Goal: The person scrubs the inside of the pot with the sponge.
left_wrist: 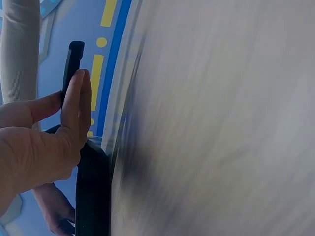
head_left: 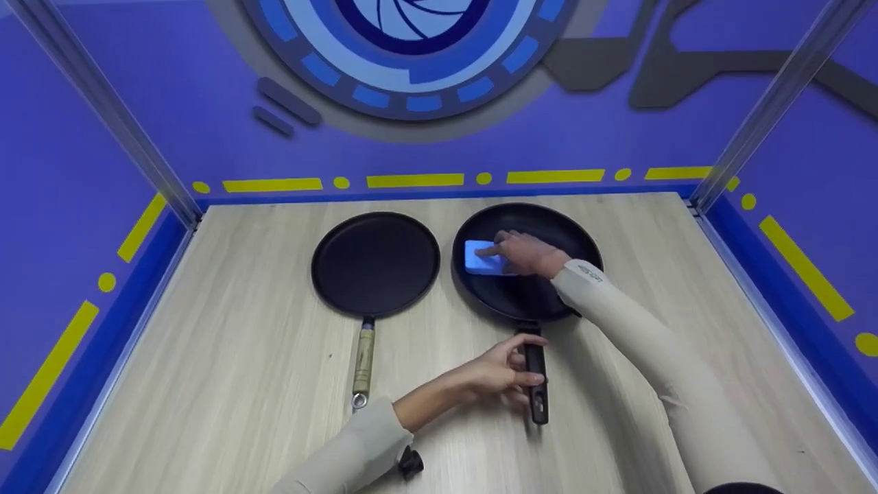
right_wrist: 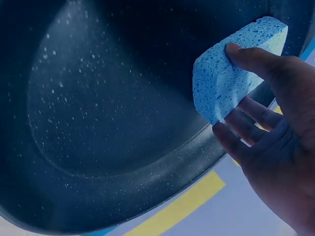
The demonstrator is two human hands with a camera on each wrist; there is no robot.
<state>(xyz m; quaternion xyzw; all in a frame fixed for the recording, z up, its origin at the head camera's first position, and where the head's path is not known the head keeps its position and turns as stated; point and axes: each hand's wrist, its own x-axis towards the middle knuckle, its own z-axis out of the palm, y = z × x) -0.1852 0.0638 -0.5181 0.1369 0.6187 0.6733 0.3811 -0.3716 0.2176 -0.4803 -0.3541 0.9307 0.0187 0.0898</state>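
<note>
A black frying pan lies on the right of the table, its dark handle pointing toward me. My left hand grips that handle; in the left wrist view its thumb and fingers sit on either side of it. Inside the pan, my right hand holds a light blue sponge at the left part of the pan. The right wrist view shows the thumb on one face of the porous sponge and fingers on another. Small light specks or droplets dot the pan's inner surface.
Left of the frying pan lies a flat round black pan with a wooden handle. A small black object shows beside my left sleeve. Blue panels enclose the wooden table at the back and sides.
</note>
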